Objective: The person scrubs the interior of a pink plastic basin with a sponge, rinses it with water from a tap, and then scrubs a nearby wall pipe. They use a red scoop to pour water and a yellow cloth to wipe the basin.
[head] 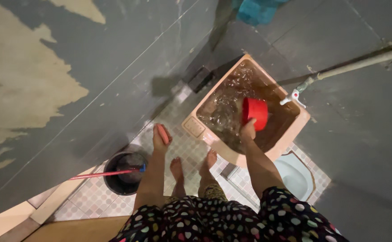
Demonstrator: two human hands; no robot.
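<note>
open floor [178, 130] left of tub [301, 123], tap [293, 96] overhanging rim

Warm, dim overhead light is falling on the scene; glare is glinting off the water [232, 105], shadows are darkening the walls, edges are bending.

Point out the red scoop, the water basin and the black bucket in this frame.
red scoop [255, 112]: head view, on its red outer wall.
water basin [301, 124]: head view, on its pink right rim.
black bucket [112, 183]: head view, on its dark left rim.
</note>
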